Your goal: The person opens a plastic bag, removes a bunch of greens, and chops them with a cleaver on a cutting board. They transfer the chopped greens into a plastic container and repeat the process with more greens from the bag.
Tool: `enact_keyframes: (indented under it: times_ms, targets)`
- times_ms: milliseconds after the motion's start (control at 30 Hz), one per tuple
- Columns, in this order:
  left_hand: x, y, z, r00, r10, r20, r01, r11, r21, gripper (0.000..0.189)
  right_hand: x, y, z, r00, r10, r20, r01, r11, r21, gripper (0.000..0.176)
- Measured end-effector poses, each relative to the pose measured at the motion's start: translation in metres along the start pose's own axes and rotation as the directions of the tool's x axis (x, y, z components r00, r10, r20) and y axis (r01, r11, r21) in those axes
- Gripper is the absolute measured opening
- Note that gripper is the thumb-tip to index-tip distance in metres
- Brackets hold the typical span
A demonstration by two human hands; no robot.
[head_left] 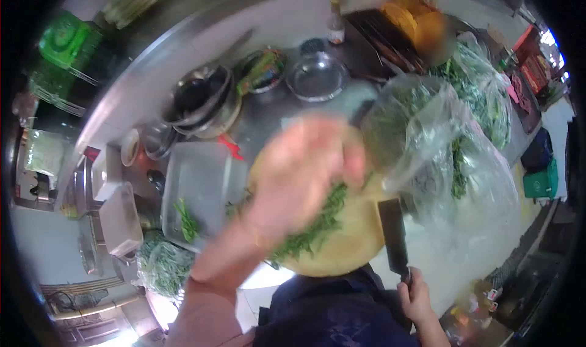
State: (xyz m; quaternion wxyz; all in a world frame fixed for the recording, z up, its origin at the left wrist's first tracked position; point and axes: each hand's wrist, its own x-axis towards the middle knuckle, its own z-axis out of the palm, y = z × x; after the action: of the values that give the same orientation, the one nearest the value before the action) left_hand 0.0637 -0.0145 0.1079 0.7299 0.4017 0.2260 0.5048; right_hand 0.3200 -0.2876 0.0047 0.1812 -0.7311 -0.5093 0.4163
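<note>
My right hand (415, 296) is wrapped round the handle of a cleaver (393, 234), whose dark broad blade points away from me at the right edge of a round yellowish chopping board (360, 246). My left hand (311, 154), smeared by motion, is raised over the far part of that board; its fingers are too blurred to read. Beneath the left wrist lies a heap of leafy greens (317, 228), partly hidden by the forearm. A few green stems (187, 222) rest in a pale plastic tray (204, 164) left of the board.
Clear plastic bags of greens (455, 139) crowd the right side. Behind stand a metal bowl (317, 77), stacked pans (201, 96) and a sauce bottle (336, 23). On the left are a white plastic bin (121, 219) and another bag of greens (162, 264).
</note>
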Motion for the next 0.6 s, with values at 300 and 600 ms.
enact_keyframes:
  times_ms: [300,600]
  targets:
    - [-0.019,-0.055,-0.139,0.842,-0.522,-0.138,0.03,-0.21,0.977,0.115,-0.001,-0.032,-0.039,0.896,-0.072,0.438,0.143,0.981,-0.132,0.04]
    - [-0.055,-0.09,-0.113,0.839,-0.314,-0.444,0.267,-0.474,0.839,0.119,0.076,-0.079,0.028,0.927,-0.21,0.31,0.252,0.962,-0.104,0.038]
